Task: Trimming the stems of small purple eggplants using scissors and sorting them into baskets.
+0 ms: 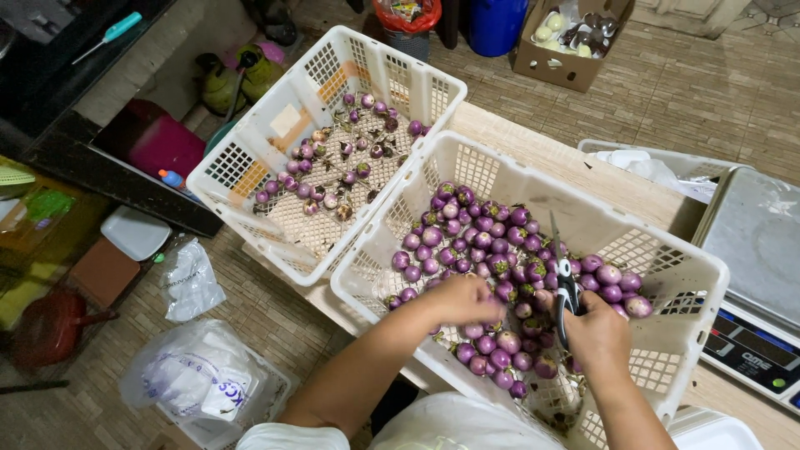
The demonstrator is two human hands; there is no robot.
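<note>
On the wooden table (533, 154) two white plastic crates are sitting side by side, touching at a corner, so that both are lying within easy reach of the person leaning over them. Their walls and floors are moulded as open lattice. The near crate (667, 250) is holding a deep heap of small round purple eggplants (492, 242), smooth and glossy, some paling to white near their green caps. The far crate (250, 158) on the left is carrying only a thin scatter of the same fruit.

To the right, a weighing scale (754, 250) with a flat steel pan is standing just beside the near crate.

The left hand (462, 300) is reaching down into the heap, fingers curled over the fruit; whether it is gripping one I cannot tell. The right hand (596, 333) is closing around the dark handles of scissors (562, 279), blades pointing away over the pile.
</note>
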